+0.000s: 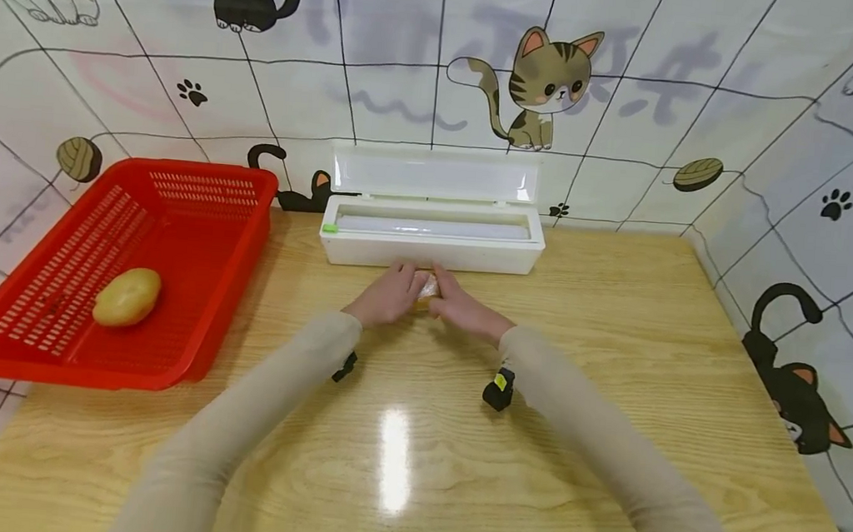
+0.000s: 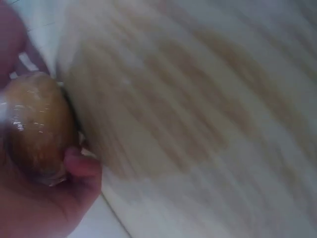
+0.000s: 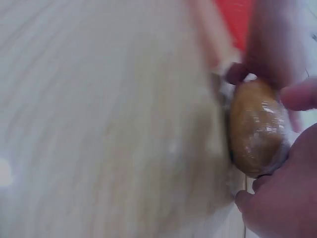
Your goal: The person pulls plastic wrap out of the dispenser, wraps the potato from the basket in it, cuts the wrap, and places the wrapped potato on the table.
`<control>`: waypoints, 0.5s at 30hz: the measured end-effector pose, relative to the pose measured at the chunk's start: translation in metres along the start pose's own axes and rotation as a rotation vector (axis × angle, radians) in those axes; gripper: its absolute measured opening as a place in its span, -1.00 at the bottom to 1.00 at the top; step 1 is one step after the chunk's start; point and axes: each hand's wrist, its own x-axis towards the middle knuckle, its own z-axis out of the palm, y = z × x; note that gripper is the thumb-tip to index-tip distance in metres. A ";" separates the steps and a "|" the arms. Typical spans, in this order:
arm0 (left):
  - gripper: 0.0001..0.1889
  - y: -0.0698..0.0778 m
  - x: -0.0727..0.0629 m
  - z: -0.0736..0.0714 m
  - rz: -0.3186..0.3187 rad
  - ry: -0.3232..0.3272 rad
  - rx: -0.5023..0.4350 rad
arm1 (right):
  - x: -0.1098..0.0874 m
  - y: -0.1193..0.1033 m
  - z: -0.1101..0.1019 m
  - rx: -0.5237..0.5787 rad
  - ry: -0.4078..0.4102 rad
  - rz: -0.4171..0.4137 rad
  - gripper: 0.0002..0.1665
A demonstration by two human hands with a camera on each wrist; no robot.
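A potato (image 1: 427, 289) wrapped in shiny clear plastic film is held between both hands, low over the table just in front of the white cling film box (image 1: 427, 253). My left hand (image 1: 388, 295) grips one end, its thumb curled against the potato (image 2: 39, 121) in the left wrist view. The opposite end is gripped by my right hand (image 1: 466, 309), with fingers and thumb around the wrapped potato (image 3: 257, 126) in the right wrist view. In the head view the hands cover much of it. The box's lid (image 1: 434, 175) stands raised, showing a film roll (image 1: 433, 228) inside.
To the left stands a red plastic basket (image 1: 219, 316) with slotted walls, and an unwrapped potato (image 1: 126, 297) lies in it. The wooden table (image 1: 617, 331) meets a cat-patterned wall covering (image 1: 394, 105) at the back and right.
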 end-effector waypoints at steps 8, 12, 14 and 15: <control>-0.50 0.004 0.006 0.014 0.081 0.124 0.270 | 0.001 0.002 0.002 -0.116 0.067 -0.041 0.06; -0.52 -0.003 0.007 0.011 0.160 0.083 0.278 | 0.004 0.003 0.007 -0.171 0.104 -0.083 0.01; -0.49 -0.007 0.006 0.008 0.179 0.054 0.258 | 0.007 0.005 0.010 -0.221 0.112 -0.110 -0.03; -0.47 -0.009 0.004 0.008 0.186 0.041 0.253 | 0.008 0.005 0.011 -0.248 0.112 -0.112 -0.05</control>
